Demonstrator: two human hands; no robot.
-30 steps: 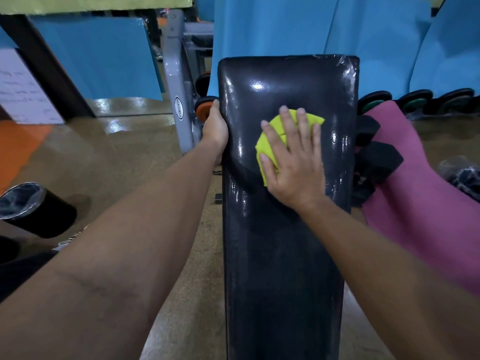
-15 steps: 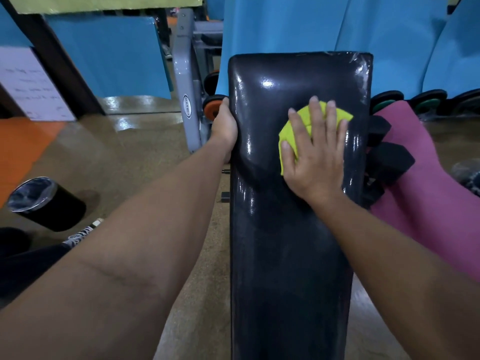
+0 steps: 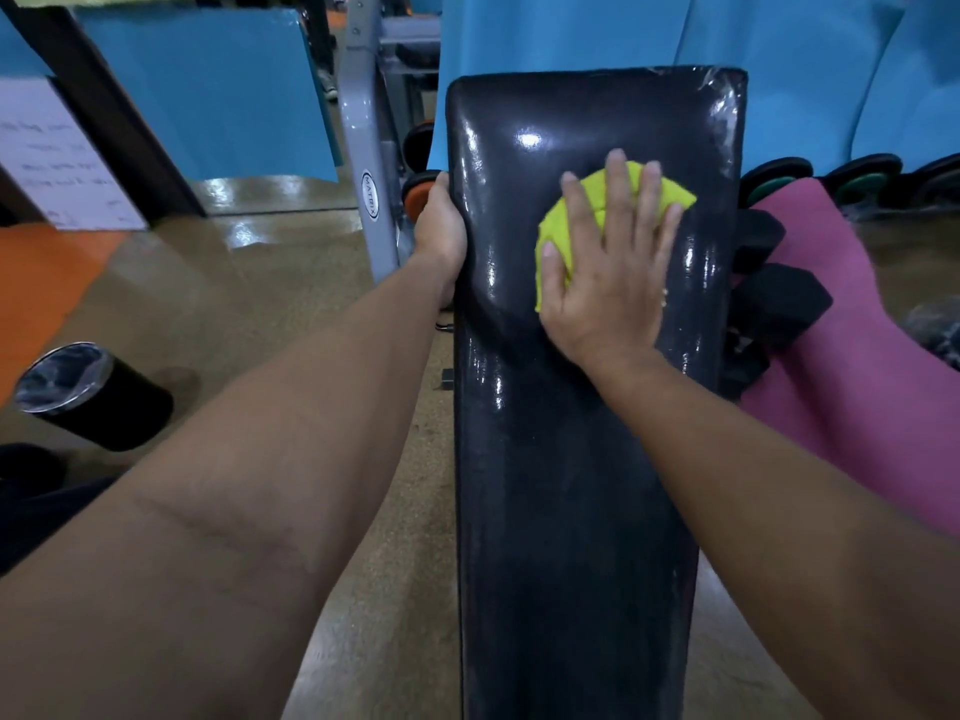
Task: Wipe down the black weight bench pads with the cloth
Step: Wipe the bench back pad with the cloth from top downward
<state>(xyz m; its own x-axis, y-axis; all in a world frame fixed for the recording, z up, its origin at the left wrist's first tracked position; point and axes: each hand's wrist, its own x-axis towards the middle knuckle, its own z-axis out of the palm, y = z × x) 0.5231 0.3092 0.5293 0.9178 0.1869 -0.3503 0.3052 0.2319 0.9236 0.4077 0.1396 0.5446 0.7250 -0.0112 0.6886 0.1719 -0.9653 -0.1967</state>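
A long black weight bench pad (image 3: pixel 566 485) runs from the bottom of the view up to its glossy far end. A yellow-green cloth (image 3: pixel 563 226) lies flat on the upper part of the pad. My right hand (image 3: pixel 610 267) presses on it with fingers spread, covering most of the cloth. My left hand (image 3: pixel 441 228) grips the pad's left edge at about the same height, fingers wrapped around the side.
A grey metal rack upright (image 3: pixel 371 163) with an orange-centred weight stands left of the bench. A black bin (image 3: pixel 88 394) sits on the floor at left. A pink mat (image 3: pixel 857 376) and black dumbbells (image 3: pixel 779 298) lie at the right; blue curtains hang behind.
My right hand has slid the cloth first rightward and up across the pad, then back slightly toward the middle. My left hand keeps its grip on the left edge.
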